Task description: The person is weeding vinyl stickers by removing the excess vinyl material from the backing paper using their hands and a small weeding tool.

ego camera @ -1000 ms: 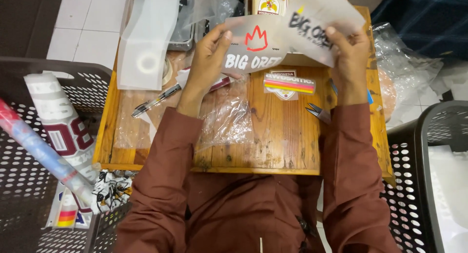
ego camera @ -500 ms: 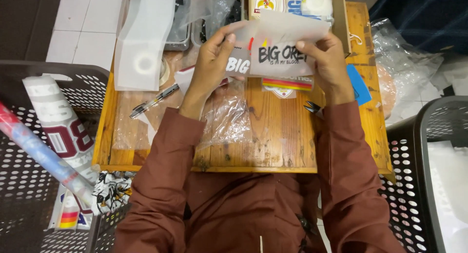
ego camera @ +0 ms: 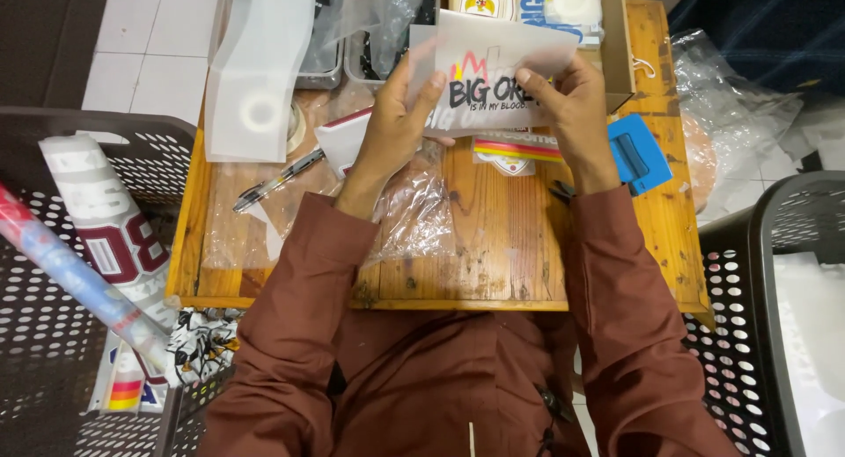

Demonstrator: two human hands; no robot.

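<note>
A: The left hand [ego camera: 393,133] was closed on the left edge of the translucent printed sheet [ego camera: 493,47], thumb in front, fingers behind. The right hand [ego camera: 568,100] pinched the same sheet at its right side, fingertips [ego camera: 528,77] pressed onto the printed face.

B: Where did the sheet lie?

A: It was held clear of the wooden table [ego camera: 493,246], at about 12 o'clock from the person's chest, in front of the open cardboard box [ego camera: 616,34]. A striped sticker [ego camera: 510,149] lay on the table just beneath it; a blue card [ego camera: 638,153] sat at 3 o'clock of the right hand, a pen [ego camera: 277,180] at 9 o'clock of the left.

B: How would it handle?

A: Judged from its thinness and slight curl, it was light, limp and probably slick; it would crease readily. Hold was best taken at opposite margins, off the print, with both hands keeping it taut. Crumpled clear plastic bags [ego camera: 414,210] lay under the left wrist.
</note>
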